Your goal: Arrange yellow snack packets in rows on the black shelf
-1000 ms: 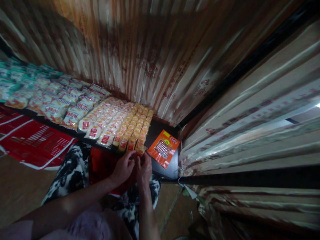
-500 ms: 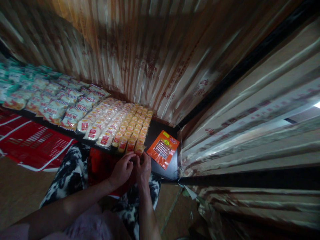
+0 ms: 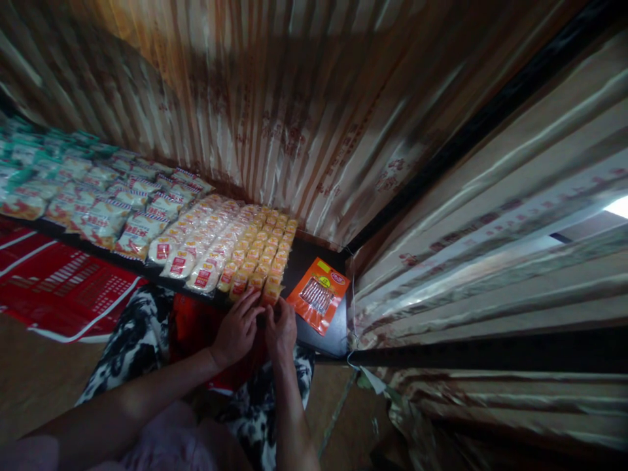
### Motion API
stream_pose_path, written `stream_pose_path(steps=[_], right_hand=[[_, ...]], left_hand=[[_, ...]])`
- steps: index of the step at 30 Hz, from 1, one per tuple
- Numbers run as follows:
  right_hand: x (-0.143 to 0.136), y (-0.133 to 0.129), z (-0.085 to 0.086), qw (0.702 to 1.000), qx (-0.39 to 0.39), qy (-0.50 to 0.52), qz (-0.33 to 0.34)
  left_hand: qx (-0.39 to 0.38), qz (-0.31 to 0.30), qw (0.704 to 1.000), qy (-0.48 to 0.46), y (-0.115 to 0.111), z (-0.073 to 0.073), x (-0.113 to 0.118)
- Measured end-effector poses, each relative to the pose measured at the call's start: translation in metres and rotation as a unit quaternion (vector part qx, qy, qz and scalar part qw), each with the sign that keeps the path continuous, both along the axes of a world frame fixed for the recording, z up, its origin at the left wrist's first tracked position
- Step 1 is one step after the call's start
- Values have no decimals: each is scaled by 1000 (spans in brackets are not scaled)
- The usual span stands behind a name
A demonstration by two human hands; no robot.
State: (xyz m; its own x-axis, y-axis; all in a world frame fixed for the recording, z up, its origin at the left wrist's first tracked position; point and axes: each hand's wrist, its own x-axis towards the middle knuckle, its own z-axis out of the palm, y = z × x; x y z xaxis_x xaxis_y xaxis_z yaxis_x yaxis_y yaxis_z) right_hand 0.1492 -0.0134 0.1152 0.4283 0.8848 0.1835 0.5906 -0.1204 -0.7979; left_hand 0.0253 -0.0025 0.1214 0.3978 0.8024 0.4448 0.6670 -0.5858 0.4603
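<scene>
Rows of small yellow snack packets (image 3: 262, 252) stand along the right part of a dark shelf, their front ends facing me. My left hand (image 3: 236, 330) has its fingers stretched out, touching the lower front of these packets. Close beside it, my right hand (image 3: 281, 330) has thumb and forefinger brought together at the bottom edge of the front packet (image 3: 271, 292) in the rightmost row. The fingers partly hide the contact. To the right of that hand lies a flat orange package (image 3: 319, 296) with a clear window showing thin sticks inside.
Left of the yellow packets come rows of round white-wrapped packets (image 3: 202, 275), white snack bags (image 3: 136, 232) and green bags (image 3: 29, 152). The dark shelf (image 3: 330, 341) ends at a black frame with plastic sheeting (image 3: 314, 131) behind. A red bag (image 3: 73, 281) lies lower left.
My left hand's fingers have straightened and moved up onto the front of the yellow packets. The right hand stays nearly in place. The view has shifted slightly.
</scene>
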Motion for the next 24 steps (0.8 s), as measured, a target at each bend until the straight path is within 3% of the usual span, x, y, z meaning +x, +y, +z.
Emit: stream_pose_path(steps=[11,18,24], right_hand=[[-2,-2,-14,1000,25,-17,-5],[0,-3,-16,1000,28,-14,1],[1,-2,-20,998,38,-43,-4]], left_hand=[[106,-44,993,35,19,-14,-1],[154,-117,979,61,43,-21,-6],[127,-183,972,77,54,-17,-6]])
